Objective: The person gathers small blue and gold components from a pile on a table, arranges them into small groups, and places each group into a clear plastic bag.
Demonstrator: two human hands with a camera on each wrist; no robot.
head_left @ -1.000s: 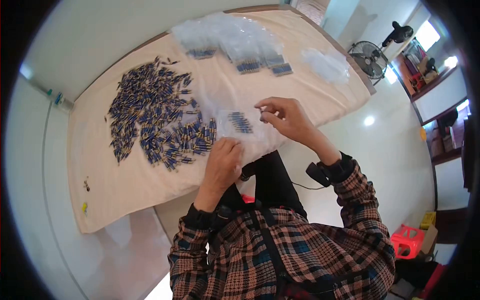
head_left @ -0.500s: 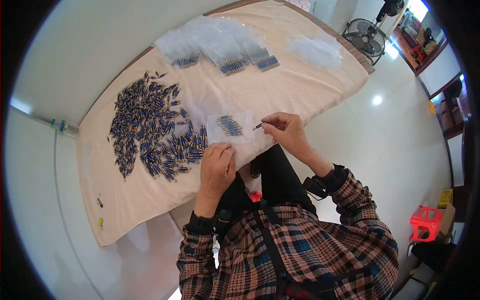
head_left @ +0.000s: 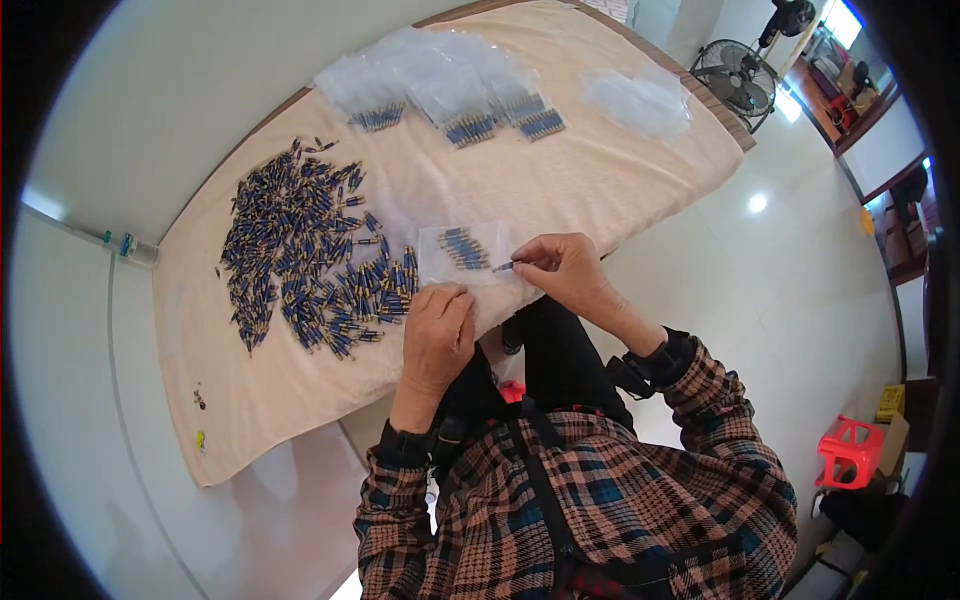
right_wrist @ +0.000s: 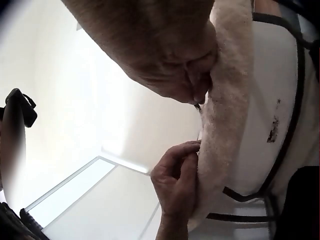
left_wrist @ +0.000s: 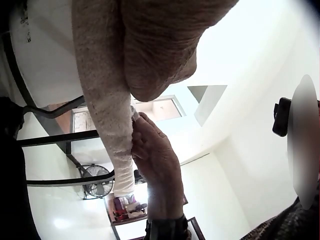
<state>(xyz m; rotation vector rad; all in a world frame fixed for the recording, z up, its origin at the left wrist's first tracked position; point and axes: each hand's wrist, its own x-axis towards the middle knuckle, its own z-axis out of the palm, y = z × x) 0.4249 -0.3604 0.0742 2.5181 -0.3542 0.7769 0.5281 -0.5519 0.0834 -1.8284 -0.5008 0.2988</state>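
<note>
A clear plastic bag (head_left: 490, 238) lies flat near the table's front edge. A slanted row of small blue cylinders with gold ends (head_left: 463, 249) shows in it. My left hand (head_left: 438, 335) pinches the bag's near left corner, its thumb and fingertips together at the cloth edge in the right wrist view. Between the thumb and index finger of my right hand (head_left: 568, 272) is one blue cylinder with gold ends (head_left: 508, 265). Its tip points left, at the bag's right edge. The right wrist view shows the fingertips (right_wrist: 200, 95) low beside the cloth.
A wide heap of similar cylinders (head_left: 295, 240) covers the table's left part. Filled bags (head_left: 450, 100) overlap along the back, and flat bags (head_left: 640, 100) lie at the back right. Cream cloth (head_left: 590, 180) covers the table. A red stool (head_left: 850, 452) and a fan (head_left: 735, 78) stand on the floor.
My right hand has come down and left, bringing the cylinder to the bag's right edge. The left hand stays at the bag's near corner. The head view has shifted slightly.
</note>
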